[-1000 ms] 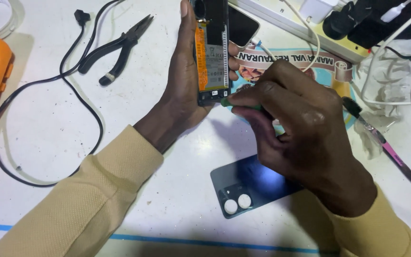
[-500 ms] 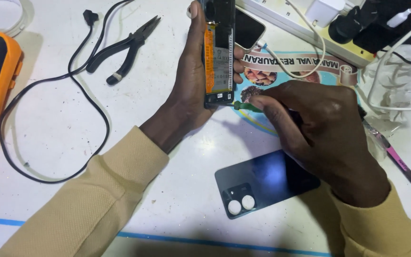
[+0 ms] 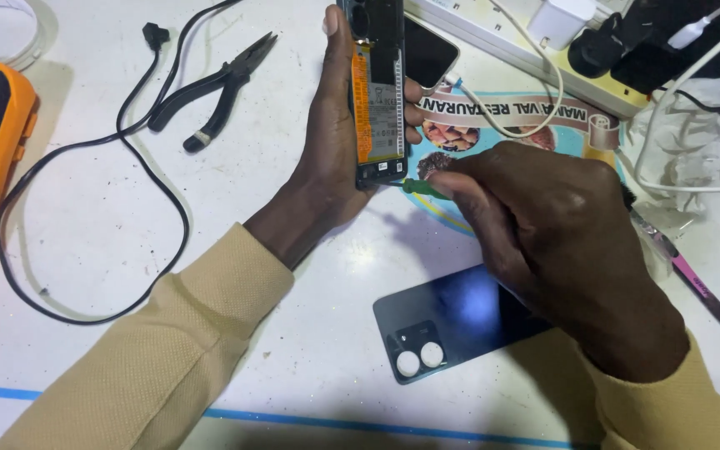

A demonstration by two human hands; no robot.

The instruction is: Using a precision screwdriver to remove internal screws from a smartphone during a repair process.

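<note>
Green-handled screwdriver, pinched in the right hand, now meets the lower edge of the opened smartphone; half a second ago its tip stood just off. Left hand clasps that phone upright above the white bench. Detached back cover lies beneath the right wrist.

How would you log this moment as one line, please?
left hand: holds opened phone | right hand: green tool at phone's lower end | back cover: on table

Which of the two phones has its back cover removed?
The phone in the left hand, the opened phone, shows its battery; the other phone lies on the table, plugged into a white cable.
</note>
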